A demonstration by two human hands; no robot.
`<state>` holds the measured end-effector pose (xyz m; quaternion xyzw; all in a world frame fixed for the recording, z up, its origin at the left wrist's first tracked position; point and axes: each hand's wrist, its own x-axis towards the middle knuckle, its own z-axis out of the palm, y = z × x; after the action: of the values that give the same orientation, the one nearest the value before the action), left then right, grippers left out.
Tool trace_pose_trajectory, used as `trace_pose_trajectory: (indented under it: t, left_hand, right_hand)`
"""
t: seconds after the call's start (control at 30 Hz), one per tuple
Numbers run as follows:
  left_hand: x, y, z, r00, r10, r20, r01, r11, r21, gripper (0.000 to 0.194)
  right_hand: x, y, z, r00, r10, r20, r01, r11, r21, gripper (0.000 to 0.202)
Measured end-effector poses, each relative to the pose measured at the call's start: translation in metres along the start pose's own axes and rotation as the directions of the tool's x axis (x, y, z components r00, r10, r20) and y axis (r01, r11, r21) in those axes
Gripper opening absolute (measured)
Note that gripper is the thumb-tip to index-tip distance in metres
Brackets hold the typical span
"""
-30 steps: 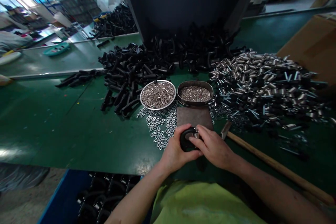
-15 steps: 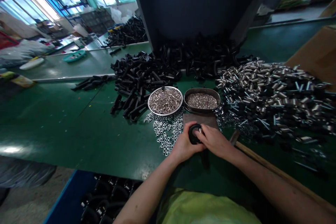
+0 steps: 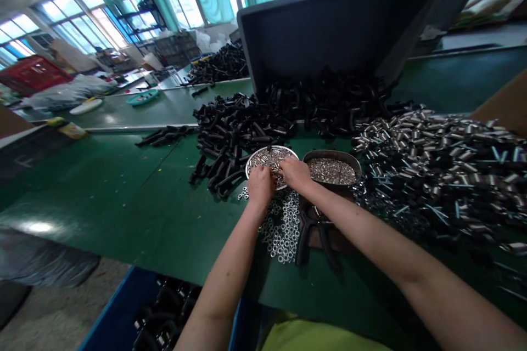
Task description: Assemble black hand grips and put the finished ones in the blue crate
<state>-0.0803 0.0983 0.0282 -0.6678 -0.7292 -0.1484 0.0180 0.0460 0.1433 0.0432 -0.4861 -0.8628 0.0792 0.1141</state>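
Both hands reach to a round, white-rimmed dish (image 3: 248, 164) filled with small shiny metal pins. My left hand (image 3: 260, 184) is over its near left part with curled fingers; what they hold, if anything, is hidden. At the dish's right side, my right hand (image 3: 295, 173) has its thumb and fingers pinched together among the pins; I cannot make out what is between them. A black plastic clamp (image 3: 303, 236) with a small spring lies under my right forearm, its two handles toward me. Loose silver nuts (image 3: 282, 233) are scattered between my forearms.
An oval tin (image 3: 357, 167) of tiny metal pieces stands right of the dish. Black plastic parts (image 3: 230, 131) are heaped behind, before a tipped grey bin (image 3: 329, 27). Springs and bolts (image 3: 448, 159) pile up at right. A blue crate (image 3: 111, 312) sits below the table edge.
Both hands have left the black clamp and moved forward and left to the dish of pins. The clamp now lies on the table. The view has tilted up a little.
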Motion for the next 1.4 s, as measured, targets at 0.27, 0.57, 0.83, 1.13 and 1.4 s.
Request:
trace_pose_trajectory:
  t: [0.27, 0.57, 0.83, 1.13, 1.4]
  left_hand:
    - [0.009, -0.004, 0.004, 0.999, -0.032, 0.025, 0.033, 0.997, -0.067, 0.014]
    - [0.006, -0.002, -0.010, 0.977, -0.210, -0.045, 0.153, 0.831, -0.535, 0.014]
    - [-0.061, 0.022, -0.005, 0.930, -0.099, 0.354, 0.368, 0.280, -0.887, 0.036]
    - [-0.098, 0.031, -0.004, 0.866, 0.072, 0.494, 0.453, 0.303, -0.838, 0.029]
    - [-0.094, 0.054, 0.006, 0.964, 0.174, 0.200, -0.009, 0.777, -0.630, 0.015]
  right_hand:
    - [0.007, 0.007, 0.003, 0.998, 0.056, -0.005, -0.055, 0.991, 0.122, 0.013]
    - [-0.060, 0.041, -0.019, 0.989, 0.148, -0.026, -0.112, 0.840, 0.531, 0.022]
    - [-0.119, 0.056, 0.000, 0.977, 0.210, 0.037, -0.202, 0.862, 0.465, 0.017]
    - [-0.117, 0.050, 0.009, 0.988, 0.152, -0.018, -0.143, 0.959, 0.246, 0.014]
    - [-0.134, 0.045, -0.004, 0.999, 0.015, -0.031, -0.012, 0.996, 0.084, 0.016]
